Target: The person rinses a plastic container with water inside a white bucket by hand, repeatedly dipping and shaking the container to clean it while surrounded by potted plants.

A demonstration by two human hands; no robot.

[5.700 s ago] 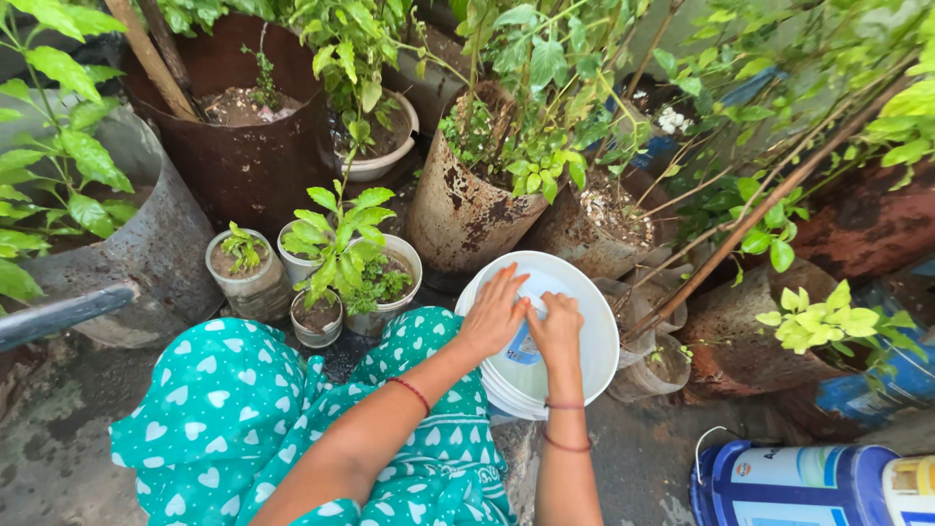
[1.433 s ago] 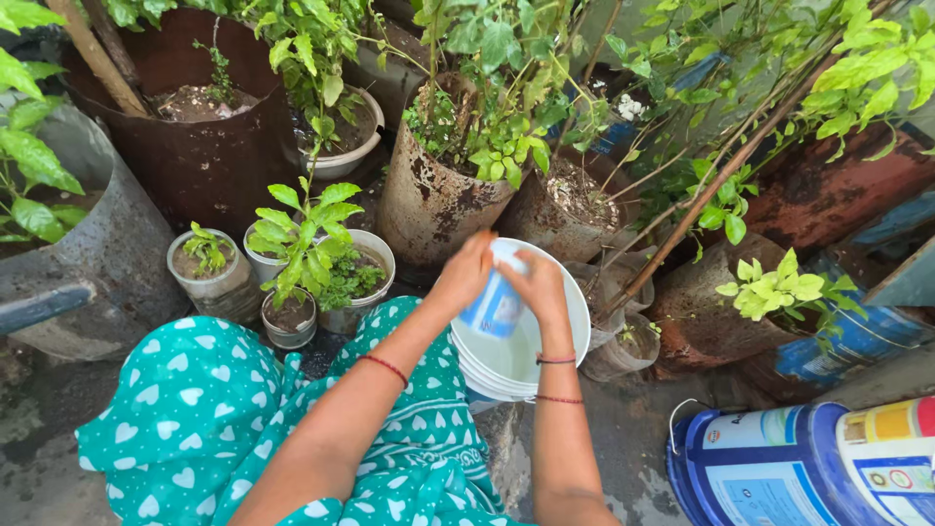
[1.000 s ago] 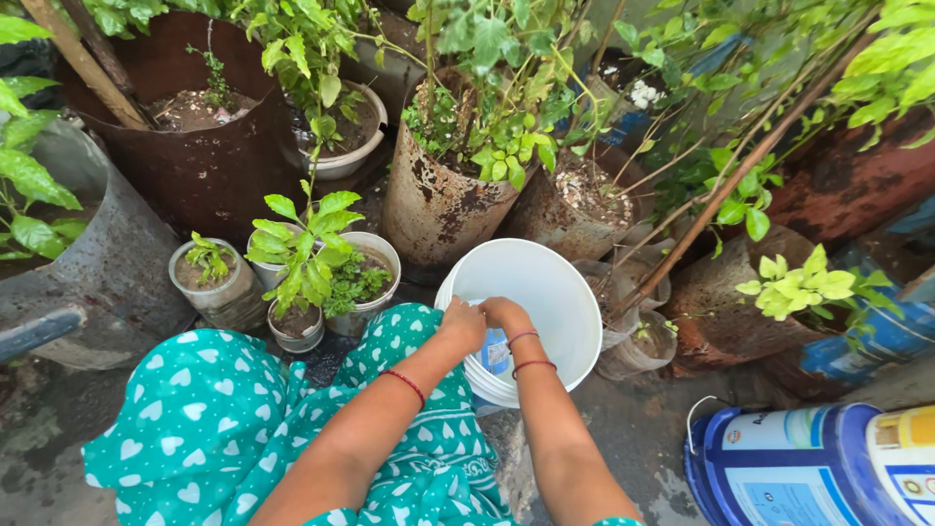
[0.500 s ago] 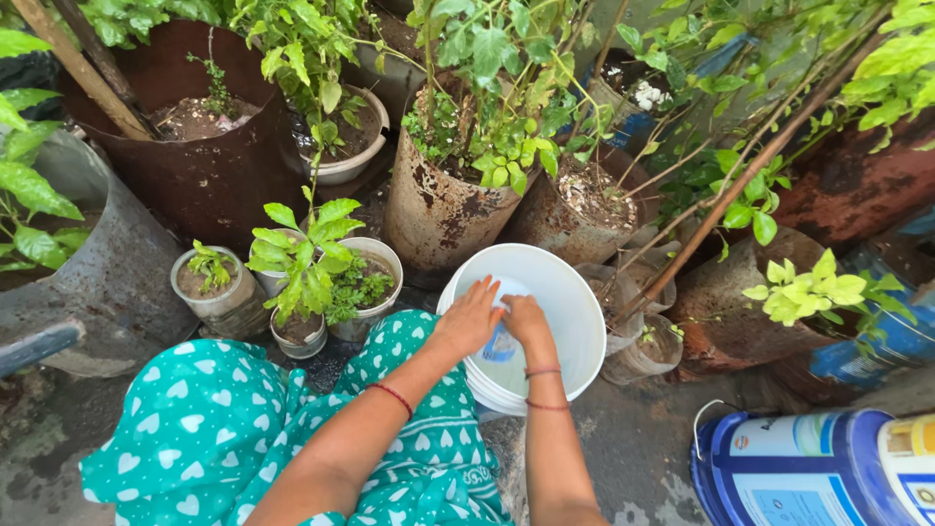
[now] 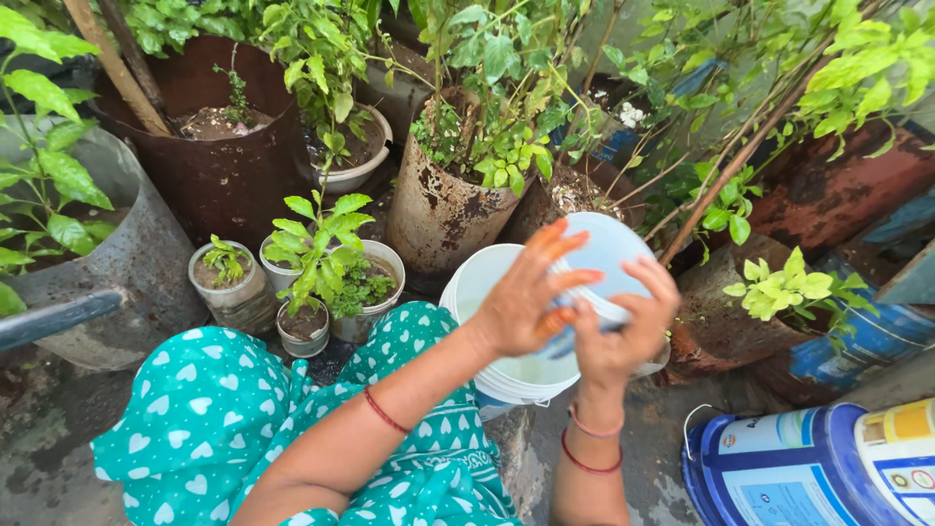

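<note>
A: Report occlusions on the small pale-blue plastic container (image 5: 606, 255).

B: Motion blur softens its outline. Its lower part is covered by the left hand (image 5: 526, 304) and right hand (image 5: 623, 336); its printed side is not legible. The grip contact points cannot be resolved.

A: The round white plastic bucket (image 5: 477, 282)?

B: Its right rim and most of its interior are hidden behind both hands and the container. Contents cannot be determined.

A: Frame-edge losses?

B: The blue-and-white paint pail (image 5: 779, 468) is cut off by the bottom and right edges. The grey metal drum (image 5: 127, 263) is cut off at the left edge.
</note>
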